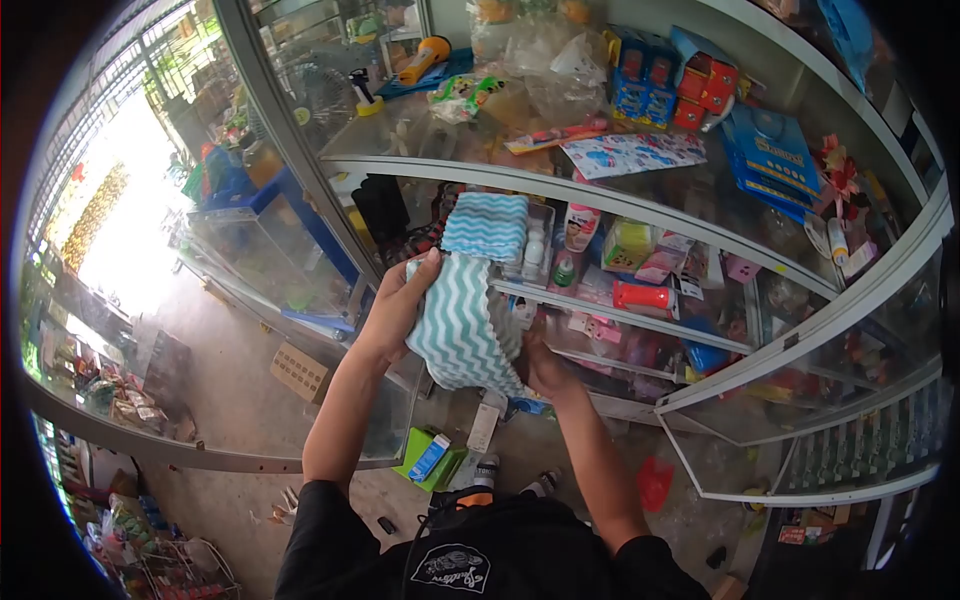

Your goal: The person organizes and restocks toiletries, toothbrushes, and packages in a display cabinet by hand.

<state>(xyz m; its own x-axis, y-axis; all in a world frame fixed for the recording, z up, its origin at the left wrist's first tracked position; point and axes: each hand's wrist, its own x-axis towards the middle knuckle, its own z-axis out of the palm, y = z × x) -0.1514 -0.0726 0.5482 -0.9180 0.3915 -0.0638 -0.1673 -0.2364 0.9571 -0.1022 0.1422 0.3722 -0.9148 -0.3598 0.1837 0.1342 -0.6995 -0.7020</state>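
Observation:
A green-and-white zigzag-striped cloth [455,325] hangs between my two hands in front of the glass cabinet. My left hand [405,295] is closed on its upper left side, with the thumb on top near the corner. At its lower right edge my right hand [545,368] grips the cloth, its fingertips partly hidden behind the fabric. Just beyond the cloth, a folded blue-and-white zigzag cloth [485,226] lies at the front of the middle shelf. Beside that folded cloth stands a clear box [537,245] with white items inside.
Bottles, boxes and a red tube [645,297] crowd the middle shelf. Blue packets [765,155] and a yellow flashlight [427,58] lie on the shelf above. An open glass door [790,495] juts out at right. A green box [432,462] is on the floor.

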